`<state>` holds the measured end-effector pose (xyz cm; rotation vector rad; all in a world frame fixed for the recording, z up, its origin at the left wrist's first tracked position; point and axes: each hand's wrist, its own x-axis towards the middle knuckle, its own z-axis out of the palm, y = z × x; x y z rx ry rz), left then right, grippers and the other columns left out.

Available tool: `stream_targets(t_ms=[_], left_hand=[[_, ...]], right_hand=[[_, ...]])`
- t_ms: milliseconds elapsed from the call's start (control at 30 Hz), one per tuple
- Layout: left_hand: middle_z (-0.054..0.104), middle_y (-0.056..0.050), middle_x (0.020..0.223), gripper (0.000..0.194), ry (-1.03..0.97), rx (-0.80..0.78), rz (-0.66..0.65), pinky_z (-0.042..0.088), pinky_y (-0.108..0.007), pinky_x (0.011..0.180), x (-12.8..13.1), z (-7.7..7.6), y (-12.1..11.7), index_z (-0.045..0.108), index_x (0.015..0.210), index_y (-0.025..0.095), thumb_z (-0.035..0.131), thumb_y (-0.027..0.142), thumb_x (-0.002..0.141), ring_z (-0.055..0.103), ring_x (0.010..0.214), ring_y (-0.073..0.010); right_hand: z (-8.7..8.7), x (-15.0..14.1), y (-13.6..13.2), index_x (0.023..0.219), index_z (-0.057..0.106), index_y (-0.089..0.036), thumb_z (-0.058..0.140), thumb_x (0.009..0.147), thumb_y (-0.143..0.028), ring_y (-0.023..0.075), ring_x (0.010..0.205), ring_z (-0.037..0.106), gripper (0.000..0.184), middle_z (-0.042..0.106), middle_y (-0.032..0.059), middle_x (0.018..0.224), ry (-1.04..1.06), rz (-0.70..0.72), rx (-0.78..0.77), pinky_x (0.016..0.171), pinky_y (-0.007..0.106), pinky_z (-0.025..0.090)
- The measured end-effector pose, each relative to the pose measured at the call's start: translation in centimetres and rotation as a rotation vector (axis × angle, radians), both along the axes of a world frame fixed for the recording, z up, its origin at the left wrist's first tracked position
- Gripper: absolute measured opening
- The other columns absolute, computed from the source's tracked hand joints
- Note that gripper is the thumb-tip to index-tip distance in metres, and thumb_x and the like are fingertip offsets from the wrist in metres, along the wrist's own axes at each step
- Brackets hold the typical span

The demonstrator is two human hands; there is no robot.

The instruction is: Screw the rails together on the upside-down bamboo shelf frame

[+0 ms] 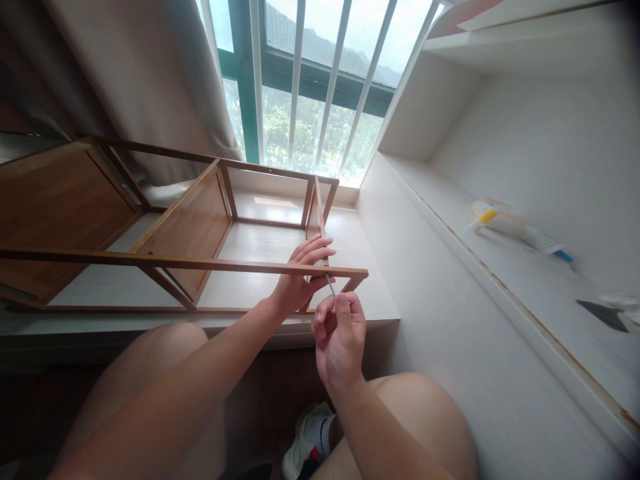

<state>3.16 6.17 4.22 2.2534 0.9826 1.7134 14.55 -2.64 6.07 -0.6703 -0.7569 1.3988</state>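
A brown wooden shelf frame (260, 267) lies on its side on a pale ledge, with several panels set between its rails. My left hand (299, 270) grips its right end, fingers laid over the end panel (316, 210) and thumb below the near rail. Just under that rail, my right hand (341, 333) is closed in a pinch around a thin metal rod (331, 286) that looks like a hex key. The rod's upper tip meets the near rail close to its right end; its lower end is hidden in my fingers.
A white wall panel (425, 267) rises close on the right, topped by a shelf bearing a blurred tube (535, 237) and a dark pointed item (603, 315). Behind the frame stand a barred window (320, 87) and a curtain (150, 73). My knees are below the ledge.
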Motion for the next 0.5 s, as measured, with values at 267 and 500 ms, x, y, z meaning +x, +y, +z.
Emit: stream_targets(t_ms=[267, 500], left_hand=[[0.053, -0.010, 0.140, 0.044, 0.001, -0.026, 0.000, 0.035, -0.054, 0.114, -0.1, -0.2, 0.0, 0.053, 0.126, 0.024, 0.067, 0.031, 0.085, 0.039, 0.138, -0.0277], [0.053, -0.010, 0.140, 0.045, 0.006, -0.011, -0.005, 0.035, -0.053, 0.114, -0.1, -0.2, 0.1, 0.053, 0.127, 0.024, 0.066, 0.032, 0.085, 0.040, 0.138, -0.0279]], right_hand=[[-0.4, 0.9, 0.3, 0.074, 0.052, -0.020, 0.060, 0.091, -0.037, 0.0074, 0.046, 0.038, 0.026, 0.054, -0.0042, 0.060, -0.265, -0.007, 0.106, 0.044, 0.020, 0.029], [0.5, 3.0, 1.1, 0.066, 0.054, -0.018, 0.061, 0.091, -0.033, 0.0108, 0.056, 0.040, 0.029, 0.048, -0.0023, 0.060, -0.948, -0.176, 0.469, 0.057, 0.025, 0.035]])
